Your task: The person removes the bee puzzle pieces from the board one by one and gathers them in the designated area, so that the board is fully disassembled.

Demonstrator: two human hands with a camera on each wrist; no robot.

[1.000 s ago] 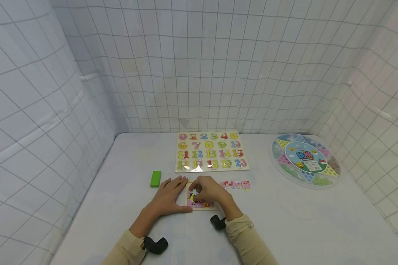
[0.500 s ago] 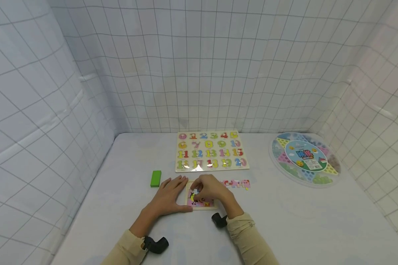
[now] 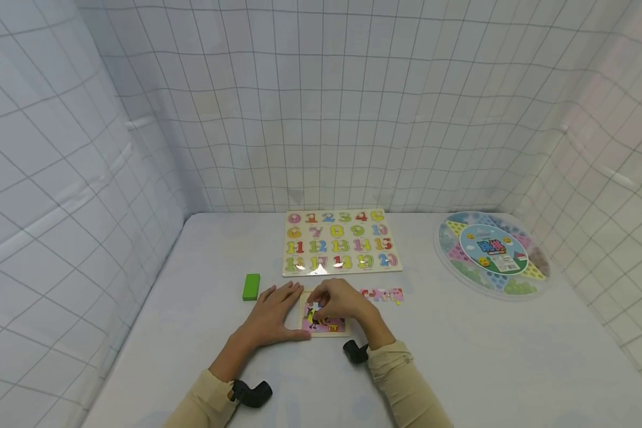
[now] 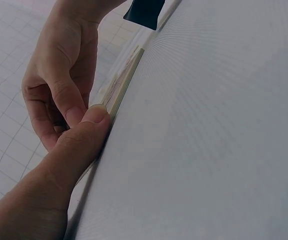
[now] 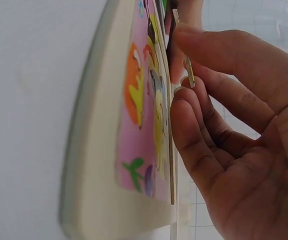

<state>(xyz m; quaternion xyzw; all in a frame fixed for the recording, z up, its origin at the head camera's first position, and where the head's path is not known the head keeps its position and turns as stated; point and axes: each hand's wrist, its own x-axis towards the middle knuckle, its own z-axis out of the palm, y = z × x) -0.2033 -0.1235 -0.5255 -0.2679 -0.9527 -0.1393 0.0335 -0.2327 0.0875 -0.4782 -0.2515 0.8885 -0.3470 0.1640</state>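
Note:
A small framed puzzle board (image 3: pixel 326 326) with a pink picture lies on the white table near its front. My left hand (image 3: pixel 274 315) lies flat on the table at the board's left side, and its thumb (image 4: pixel 81 142) presses against the board's edge (image 4: pixel 124 85). My right hand (image 3: pixel 338 301) hovers over the board with its fingers curled. It pinches a thin puzzle piece (image 5: pixel 188 70) just above the pink picture (image 5: pixel 144 125). A row of loose pink puzzle pieces (image 3: pixel 383 295) lies just right of the board.
A wooden number board (image 3: pixel 340 244) lies behind the hands. A green block (image 3: pixel 251 287) sits to the left, and a round multicoloured game tray (image 3: pixel 491 252) at the right. Gridded white walls close in the table on three sides.
My right hand stays over the small board, its fingers shifting slightly with the piece. The left hand has not moved.

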